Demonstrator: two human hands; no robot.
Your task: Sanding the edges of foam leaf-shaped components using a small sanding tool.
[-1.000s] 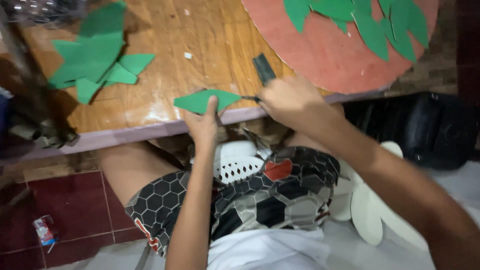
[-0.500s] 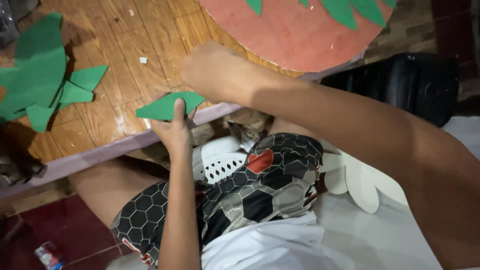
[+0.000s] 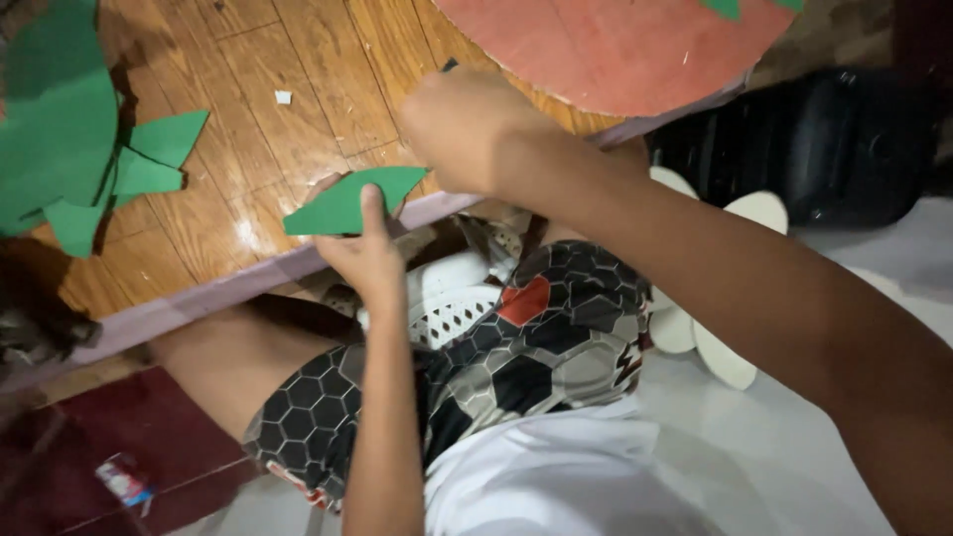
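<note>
**Inspector:** Largest first?

**Assistant:** Wooden bench (image 3: pixel 298 89); a red disc (image 3: pixel 615 45) at its far right corner, green offcuts (image 3: pixel 69 149) at the left edge.

**Inspector:** Step in hand?

**Assistant:** Seemingly trimming. The left hand (image 3: pixel 367 260) pinches a green leaf piece (image 3: pixel 347 201) over the near edge. The right hand (image 3: pixel 467 129) is fisted beside it, contents hidden. The next cut needs a steady leaf.

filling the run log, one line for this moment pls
left hand: pinches green leaf cutout | right hand: at leaf tip, tool hidden | wooden table
</note>
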